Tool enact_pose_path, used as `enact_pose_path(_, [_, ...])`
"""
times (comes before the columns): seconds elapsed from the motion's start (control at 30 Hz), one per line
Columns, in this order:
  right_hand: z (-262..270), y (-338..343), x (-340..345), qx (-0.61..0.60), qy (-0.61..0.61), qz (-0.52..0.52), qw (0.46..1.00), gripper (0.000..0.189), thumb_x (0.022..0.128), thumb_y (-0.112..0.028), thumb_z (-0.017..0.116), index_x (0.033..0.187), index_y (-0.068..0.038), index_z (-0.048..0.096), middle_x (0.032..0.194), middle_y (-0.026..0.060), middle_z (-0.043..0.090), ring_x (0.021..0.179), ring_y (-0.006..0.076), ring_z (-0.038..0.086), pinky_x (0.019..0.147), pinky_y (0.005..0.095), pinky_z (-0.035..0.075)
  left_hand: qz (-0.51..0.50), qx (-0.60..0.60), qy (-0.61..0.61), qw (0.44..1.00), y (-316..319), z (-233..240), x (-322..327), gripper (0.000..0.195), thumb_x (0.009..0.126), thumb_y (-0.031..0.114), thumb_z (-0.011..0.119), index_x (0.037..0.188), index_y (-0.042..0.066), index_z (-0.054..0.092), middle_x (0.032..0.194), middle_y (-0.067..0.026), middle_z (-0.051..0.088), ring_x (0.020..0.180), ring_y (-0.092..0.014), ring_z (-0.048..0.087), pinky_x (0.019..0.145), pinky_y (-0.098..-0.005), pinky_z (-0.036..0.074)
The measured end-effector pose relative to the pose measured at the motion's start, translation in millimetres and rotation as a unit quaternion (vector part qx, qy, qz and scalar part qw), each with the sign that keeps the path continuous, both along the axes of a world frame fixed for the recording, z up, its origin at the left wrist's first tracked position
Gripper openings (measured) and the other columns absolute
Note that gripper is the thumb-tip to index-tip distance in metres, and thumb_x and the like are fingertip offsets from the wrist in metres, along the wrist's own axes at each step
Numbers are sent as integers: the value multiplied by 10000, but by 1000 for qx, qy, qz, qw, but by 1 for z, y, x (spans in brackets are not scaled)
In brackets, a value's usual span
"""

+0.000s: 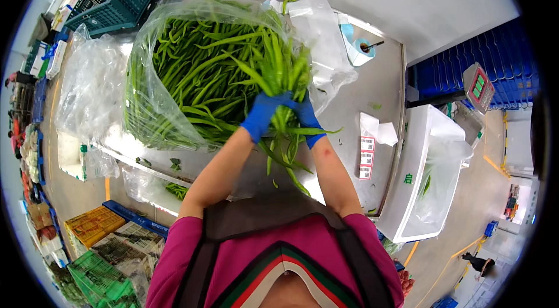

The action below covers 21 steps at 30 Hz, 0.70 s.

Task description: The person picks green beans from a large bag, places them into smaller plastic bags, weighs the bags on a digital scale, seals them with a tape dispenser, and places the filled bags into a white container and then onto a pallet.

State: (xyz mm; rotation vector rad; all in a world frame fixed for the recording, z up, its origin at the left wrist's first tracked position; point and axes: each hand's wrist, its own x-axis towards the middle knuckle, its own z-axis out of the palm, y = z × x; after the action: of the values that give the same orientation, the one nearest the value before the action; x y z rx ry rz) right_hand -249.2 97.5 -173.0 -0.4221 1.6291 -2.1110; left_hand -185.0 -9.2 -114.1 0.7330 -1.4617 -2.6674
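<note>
Both hands wear blue gloves and hold one bunch of long green chili peppers (279, 61) between them, at the right side of a large clear plastic bag (148, 102). My left hand (264, 111) grips the bunch from the left and my right hand (308, 113) from the right; its fingers are partly hidden behind the peppers. The bag lies wide and full of the same green peppers (209, 72) on a metal table (349, 94). Several peppers hang below my hands, towards my body.
Right of the bag are clear plastic bags (321, 45), a label roll (361, 52) and a printed label strip (367, 157). Beyond the right edge stand a white foam box (410, 177) and a scale display (479, 87). A green crate (118, 6) is at the back left.
</note>
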Motion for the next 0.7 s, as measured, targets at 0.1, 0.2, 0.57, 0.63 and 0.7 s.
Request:
enact_pose_path(0.1, [-26, 48, -21, -43, -207, 62, 975, 461, 783, -197, 527, 1183, 7, 427, 1148, 82, 492, 1023, 188, 478, 902, 304, 369, -12, -452, 5, 892, 57, -32, -27, 567, 647, 262, 694, 1061, -54, 471, 1016, -193, 527, 931, -310, 509, 784, -384, 417])
enact_pose_path(0.2, [-57, 106, -50, 74, -167, 113, 977, 480, 808, -233, 487, 1214, 5, 395, 1174, 91, 479, 1040, 203, 473, 925, 311, 346, -23, -494, -90, 864, 98, -28, -36, 730, 613, 326, 710, 1118, -76, 369, 1071, -251, 432, 939, -372, 455, 806, -389, 397])
enact_pose_path(0.57, [-18, 100, -31, -18, -231, -3, 973, 490, 740, -200, 567, 1172, -9, 438, 1098, 104, 528, 982, 224, 508, 893, 320, 373, -210, -580, -24, 787, 116, -9, -11, 792, 660, 238, 628, 1244, -98, 212, 1276, -309, 226, 1185, -427, 252, 959, -460, 255])
enact_pose_path(0.63, [-9, 95, -33, 6, -257, 5, 966, 492, 697, -210, 587, 1128, -4, 471, 1019, 92, 558, 914, 215, 535, 845, 313, 406, -223, -556, 111, 793, 88, 10, 30, 598, 695, 206, 620, 1165, -76, 379, 1170, -275, 392, 1078, -374, 407, 889, -401, 354])
enact_pose_path(0.7, [-8, 98, -34, -7, -293, 12, 956, 503, 670, -224, 587, 1108, -3, 475, 981, 100, 564, 882, 220, 543, 818, 329, 428, -165, -448, 140, 867, 55, 13, 73, 395, 737, 197, 589, 1050, -31, 510, 1032, -195, 529, 924, -281, 533, 780, -329, 432])
